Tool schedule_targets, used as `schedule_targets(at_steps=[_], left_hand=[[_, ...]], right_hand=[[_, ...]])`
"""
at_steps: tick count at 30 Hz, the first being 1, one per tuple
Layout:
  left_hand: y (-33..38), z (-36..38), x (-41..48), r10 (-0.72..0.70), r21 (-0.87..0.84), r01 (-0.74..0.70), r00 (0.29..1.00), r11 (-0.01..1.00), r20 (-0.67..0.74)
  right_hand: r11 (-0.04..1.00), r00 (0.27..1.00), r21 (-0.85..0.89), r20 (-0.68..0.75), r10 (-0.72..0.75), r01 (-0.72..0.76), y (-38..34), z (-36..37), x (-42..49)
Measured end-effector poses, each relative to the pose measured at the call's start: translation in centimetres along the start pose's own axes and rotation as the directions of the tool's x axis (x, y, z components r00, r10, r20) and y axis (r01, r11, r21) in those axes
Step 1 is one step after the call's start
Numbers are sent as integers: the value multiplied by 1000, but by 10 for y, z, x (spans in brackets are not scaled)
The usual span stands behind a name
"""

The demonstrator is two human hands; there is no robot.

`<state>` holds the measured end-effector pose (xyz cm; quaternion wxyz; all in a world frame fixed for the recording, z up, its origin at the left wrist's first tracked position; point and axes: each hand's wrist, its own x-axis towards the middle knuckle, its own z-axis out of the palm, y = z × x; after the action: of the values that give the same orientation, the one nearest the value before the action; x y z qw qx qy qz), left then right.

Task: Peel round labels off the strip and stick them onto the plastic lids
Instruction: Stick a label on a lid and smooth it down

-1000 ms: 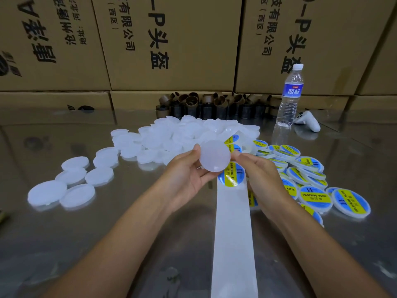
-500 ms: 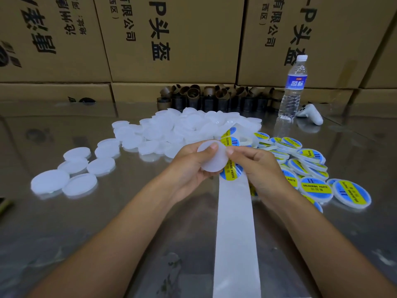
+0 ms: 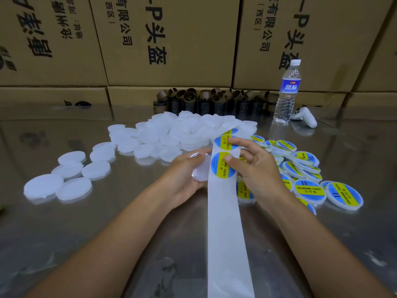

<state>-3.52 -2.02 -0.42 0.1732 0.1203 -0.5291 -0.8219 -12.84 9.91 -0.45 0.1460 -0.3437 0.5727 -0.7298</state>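
Just left of the strip (image 3: 225,233), the left hand (image 3: 182,177) holds one plain lid (image 3: 199,172), fingers curled round it (its right edge hides behind the strip). On the strip's right side, the right hand (image 3: 257,171) grips the paper, thumb pressed on a round blue and yellow label (image 3: 221,168). Behind the strip and off to its left lies a heap of plain lids (image 3: 182,132). Right of the strip sit lids with labels (image 3: 305,168), and a water bottle (image 3: 286,91) stands farther back.

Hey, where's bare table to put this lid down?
Bare table lies near left, between your left forearm and the loose blank lids, and right of your right forearm. Crowded: the blank lid pile ahead, the labelled lids beside your right hand.
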Motion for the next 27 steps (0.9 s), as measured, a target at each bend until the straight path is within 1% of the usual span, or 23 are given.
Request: schedule_targets(at_steps=[1, 3, 8, 11, 14, 16, 20, 23, 27], left_hand=[[-1, 1, -1, -11, 13, 10, 999, 1000, 44], [-2, 2, -1, -22, 25, 20, 997, 999, 75], [-4, 1, -1, -52, 130, 48, 998, 990, 32], [-2, 1, -3, -50, 102, 47, 999, 994, 21], [0, 0, -4, -58, 78, 57, 998, 995, 16], [1, 0, -5, -70, 53, 69, 997, 996, 25], [3, 0, -5, -93, 20, 93, 996, 995, 11], [3, 1, -5, -105, 14, 105, 994, 994, -2], [4, 2, -3, -101, 32, 102, 994, 994, -45]], right_hand=[[1000, 1000, -25, -16, -16, 16, 0, 1, 0], [993, 997, -107, -51, -61, 56, 0, 2, -1], [954, 990, -282, -71, -122, 98, 2, 2, -3], [907, 986, -403, -59, -155, 118, 3, 2, -5], [833, 972, -520, -24, -235, 189, 3, 4, -7], [797, 959, -556, 4, -284, 238, 3, 4, -9], [740, 946, -611, 41, -322, 279, 5, 3, -8], [691, 924, -651, 41, -380, 313, 6, 2, -7], [655, 899, -664, 62, -433, 361, 7, 3, -6]])
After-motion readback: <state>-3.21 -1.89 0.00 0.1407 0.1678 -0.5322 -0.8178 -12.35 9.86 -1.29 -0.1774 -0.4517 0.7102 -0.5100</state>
